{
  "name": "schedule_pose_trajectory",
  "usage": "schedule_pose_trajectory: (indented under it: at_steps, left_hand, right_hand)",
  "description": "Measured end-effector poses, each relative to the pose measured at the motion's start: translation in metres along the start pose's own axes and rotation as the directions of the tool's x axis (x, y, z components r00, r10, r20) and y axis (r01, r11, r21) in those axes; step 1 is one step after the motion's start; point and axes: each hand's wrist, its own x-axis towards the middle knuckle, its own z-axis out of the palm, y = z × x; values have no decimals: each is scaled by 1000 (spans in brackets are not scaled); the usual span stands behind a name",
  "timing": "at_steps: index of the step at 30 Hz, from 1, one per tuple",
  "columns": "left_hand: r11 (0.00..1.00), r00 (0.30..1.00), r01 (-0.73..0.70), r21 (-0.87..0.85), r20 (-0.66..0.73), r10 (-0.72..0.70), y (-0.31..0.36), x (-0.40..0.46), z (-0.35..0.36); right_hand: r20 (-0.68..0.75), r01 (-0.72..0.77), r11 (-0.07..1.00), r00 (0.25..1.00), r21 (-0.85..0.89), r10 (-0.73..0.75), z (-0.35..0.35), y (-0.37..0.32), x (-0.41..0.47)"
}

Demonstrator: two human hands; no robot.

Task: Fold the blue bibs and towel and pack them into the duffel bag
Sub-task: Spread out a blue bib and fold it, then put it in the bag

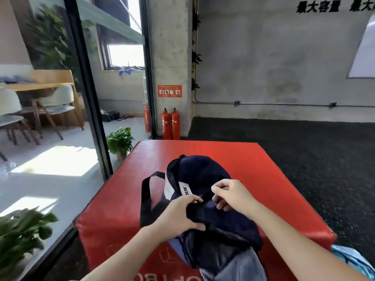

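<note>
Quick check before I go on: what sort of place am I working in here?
Probably a gym or studio-type commercial space: a red padded mat serves as the work surface, fire extinguishers stand by a bare concrete pillar, and a glass partition shows a seating area with chairs.

The dark duffel bag [205, 199] lies along the middle of the red counter [263, 169], with its black strap [146, 199] looping out on the left side. Both hands, the left hand [180, 216] and the right hand [231, 195], crowd the bag's top. Bare red surface lies open beyond the bag and to its right; light blue cloth [353, 260] hangs by the near right corner.
</note>
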Motion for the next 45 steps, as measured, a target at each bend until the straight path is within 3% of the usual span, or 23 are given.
schedule_pose_trajectory:
  at_steps: [4,6,9,11,13,16,23,30,34,39,45]
  left_hand:
    - [997,985,2,75,175,-15,-6,-5,-6]
    - [1000,989,15,-12,150,-13,-13,-5,-12]
    - [988,994,-17,-153,-111,0,-17,8,-25]
    - [989,943,-14,-145,-330,-35,-27,24,-30]
    - [990,894,98,-103,-428,-132,-42,42,-33]
    - [962,884,247,-116,-378,-273,-65,59,-32]
    - [943,926,313,-109,-184,-329,-78,90,-28]
    - [892,835,447,64,-388,-391,-71,84,-40]
    - [869,841,490,75,-304,-448,-78,71,-48]
    - [884,859,467,6,-239,-453,-82,62,-51]
    - [898,880,440,12,-204,-429,-86,58,-53]
  right_hand:
    - [2,12,994,1000,-110,-12,14,6,30]
    - [10,50,980,999,-195,-49,22,12,47]
    - [27,107,945,994,-310,-104,35,20,73]
    - [50,135,935,991,-328,-126,44,24,87]
    - [69,146,930,989,-338,-130,55,27,100]
    - [79,152,927,988,-344,-133,69,32,115]
    - [69,138,923,990,-360,-121,81,43,132]
    - [96,194,928,980,-319,-172,85,42,134]
    - [176,265,918,959,-295,-220,93,44,129]
    - [295,278,842,944,-463,-149,101,45,126]
    - [223,260,739,963,-621,-151,111,38,125]
